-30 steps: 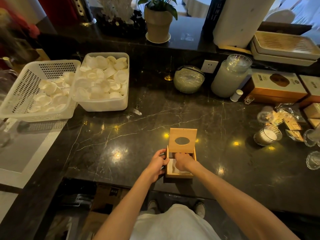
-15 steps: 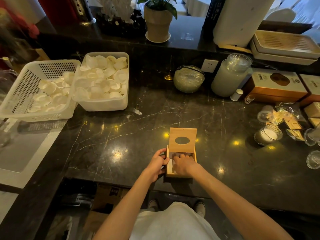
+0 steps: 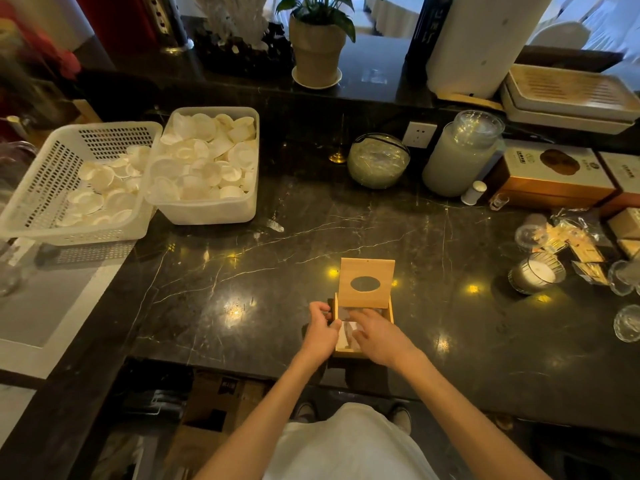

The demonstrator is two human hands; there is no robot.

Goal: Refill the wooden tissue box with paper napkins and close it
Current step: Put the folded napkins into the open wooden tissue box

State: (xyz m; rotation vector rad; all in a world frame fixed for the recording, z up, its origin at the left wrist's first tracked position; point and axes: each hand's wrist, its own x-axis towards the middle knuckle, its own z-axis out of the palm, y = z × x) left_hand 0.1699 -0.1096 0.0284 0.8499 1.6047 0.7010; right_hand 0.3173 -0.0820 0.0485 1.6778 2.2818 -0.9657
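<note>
The wooden tissue box (image 3: 390, 311) stands near the front edge of the dark marble counter. Its lid (image 3: 366, 283), with an oval hole, is tipped up and back. White paper napkins (image 3: 344, 336) lie inside the box. My left hand (image 3: 322, 329) grips the box's left wall. My right hand (image 3: 375, 336) is spread over the opening, fingers apart, resting on the napkins and hiding most of them.
Two white bins of small white dishes (image 3: 204, 164) sit at the back left. A glass bowl (image 3: 377, 164), a tall jar (image 3: 460, 154), boxes (image 3: 550, 178) and a candle glass (image 3: 535, 271) crowd the back right and right side.
My right hand has gone from a closed fist pressed into the box to a flatter, spread hand over the napkins. My left hand stays on the box's left wall.
</note>
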